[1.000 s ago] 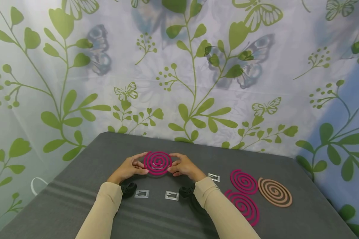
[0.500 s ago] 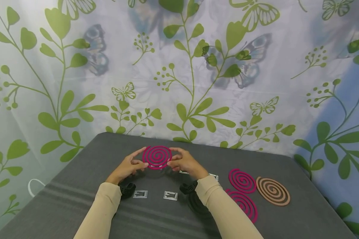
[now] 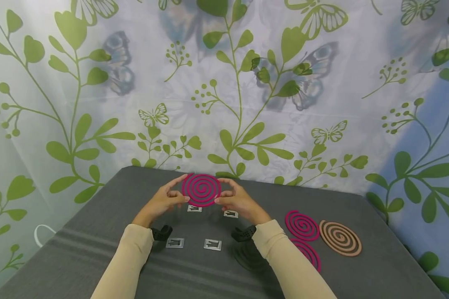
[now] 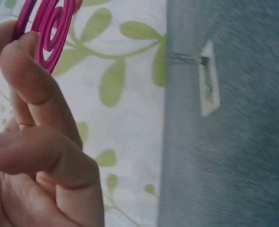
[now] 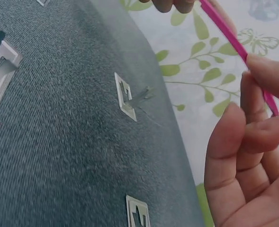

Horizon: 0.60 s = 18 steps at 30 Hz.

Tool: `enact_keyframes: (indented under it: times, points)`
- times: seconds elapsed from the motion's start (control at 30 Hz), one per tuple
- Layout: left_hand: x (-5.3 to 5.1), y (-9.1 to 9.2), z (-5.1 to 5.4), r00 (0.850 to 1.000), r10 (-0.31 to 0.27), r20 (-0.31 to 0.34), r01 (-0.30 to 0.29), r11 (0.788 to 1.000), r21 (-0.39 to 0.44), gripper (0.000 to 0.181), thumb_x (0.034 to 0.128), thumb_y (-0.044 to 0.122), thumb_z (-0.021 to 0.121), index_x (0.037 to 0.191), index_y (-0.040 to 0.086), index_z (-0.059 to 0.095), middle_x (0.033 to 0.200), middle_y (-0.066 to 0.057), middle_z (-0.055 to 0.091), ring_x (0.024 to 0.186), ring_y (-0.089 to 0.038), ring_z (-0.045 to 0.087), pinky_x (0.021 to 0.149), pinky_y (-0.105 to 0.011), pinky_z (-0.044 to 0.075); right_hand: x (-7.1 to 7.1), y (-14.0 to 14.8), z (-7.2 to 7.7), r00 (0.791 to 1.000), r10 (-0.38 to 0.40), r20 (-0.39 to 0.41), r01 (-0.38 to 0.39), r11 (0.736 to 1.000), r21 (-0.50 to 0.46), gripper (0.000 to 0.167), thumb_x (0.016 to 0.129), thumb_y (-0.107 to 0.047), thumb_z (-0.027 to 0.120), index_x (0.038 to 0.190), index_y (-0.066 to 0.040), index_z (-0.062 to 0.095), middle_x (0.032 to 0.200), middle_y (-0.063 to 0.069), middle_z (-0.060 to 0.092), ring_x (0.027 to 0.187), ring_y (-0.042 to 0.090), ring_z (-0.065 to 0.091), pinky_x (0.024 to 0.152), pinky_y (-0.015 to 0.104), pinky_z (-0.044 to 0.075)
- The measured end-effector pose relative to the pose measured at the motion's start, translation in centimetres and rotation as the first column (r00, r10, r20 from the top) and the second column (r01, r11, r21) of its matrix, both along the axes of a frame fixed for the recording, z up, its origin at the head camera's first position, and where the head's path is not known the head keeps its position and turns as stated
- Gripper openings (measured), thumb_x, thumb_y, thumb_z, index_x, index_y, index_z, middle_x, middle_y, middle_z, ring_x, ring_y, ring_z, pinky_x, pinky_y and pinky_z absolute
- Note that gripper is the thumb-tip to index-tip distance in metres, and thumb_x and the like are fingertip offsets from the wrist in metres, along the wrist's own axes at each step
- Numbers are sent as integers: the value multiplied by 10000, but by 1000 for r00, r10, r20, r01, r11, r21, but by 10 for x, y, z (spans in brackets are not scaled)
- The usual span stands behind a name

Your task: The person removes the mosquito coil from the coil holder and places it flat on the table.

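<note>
A pink mosquito coil point(image 3: 201, 189) is held up above the far part of the table, its flat spiral face tilted toward me. My left hand point(image 3: 165, 200) pinches its left edge between thumb and fingers. At the opposite edge my right hand point(image 3: 240, 202) pinches it too. The right wrist view shows the coil point(image 5: 226, 30) nearly edge-on. Below the hands lie thin metal coil stands: one stand point(image 3: 194, 209) under the coil, another stand point(image 3: 230, 214) by the right hand. Nearer are a left stand point(image 3: 175, 243) and a right stand point(image 3: 212, 244).
To the right lie a pink coil point(image 3: 302, 225) and a tan coil point(image 3: 340, 238). Another pink coil point(image 3: 311, 254) is partly covered by the right sleeve point(image 3: 288, 265). A leaf-patterned cloth point(image 3: 262, 91) hangs behind the grey table point(image 3: 194, 274).
Both hands have raised the pink coil higher and tilted it more upright. The stands behind it have come into view, while the right forearm now covers one stand seen earlier.
</note>
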State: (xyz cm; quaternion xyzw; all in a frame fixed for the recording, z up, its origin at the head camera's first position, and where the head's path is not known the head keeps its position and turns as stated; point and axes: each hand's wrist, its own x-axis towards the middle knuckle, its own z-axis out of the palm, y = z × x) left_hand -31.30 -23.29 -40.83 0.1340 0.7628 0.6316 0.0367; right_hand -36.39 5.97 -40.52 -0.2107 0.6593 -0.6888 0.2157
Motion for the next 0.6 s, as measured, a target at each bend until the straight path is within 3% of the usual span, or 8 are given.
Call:
enact_keyframes:
  times: [0.37,0.6]
  points:
    - [11,20,30,995,-69,-77,64,996,-65,822,1007,29,740,1708,77,315,781,-39,671,653,-122,525,588,-264,383,8,26,0,994,67,-92,-74,995,-70,859,975,-18,783,1679,-105,299,1000,20,752,828,109,670,713,275,538]
    - [17,32,40,973,-166,-158,161,986,-47,820,999,-31,720,1698,15,293,771,-1,701,644,-120,548,652,-283,503,17,42,3,987,87,-139,-102,989,-109,916,971,14,772,1714,-118,253,965,10,730,752,118,623,672,256,534]
